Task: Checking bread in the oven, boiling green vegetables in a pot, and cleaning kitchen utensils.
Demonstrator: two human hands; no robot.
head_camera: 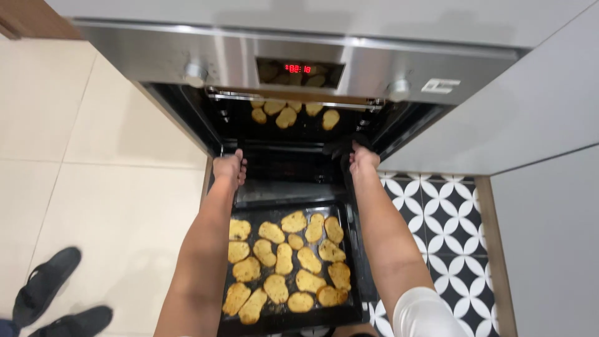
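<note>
My left hand [229, 168] is curled into a grip at the left side of the open oven's [299, 62] mouth, on the edge of a dark shelf [284, 163]. At the right side my right hand [363, 157] grips the same shelf through a dark cloth [340, 148]. Below my forearms lies a black baking tray [287, 315] covered with several golden toasted bread slices [284, 259]. More golden slices [293, 115] show deeper inside the oven cavity.
The steel control panel has two knobs [194, 72] and a red lit display [298, 68]. Beige floor tiles lie left, with two black sandals [47, 284] at the lower left. Patterned black-and-white tiles [437, 218] and a grey cabinet [549, 237] are on the right.
</note>
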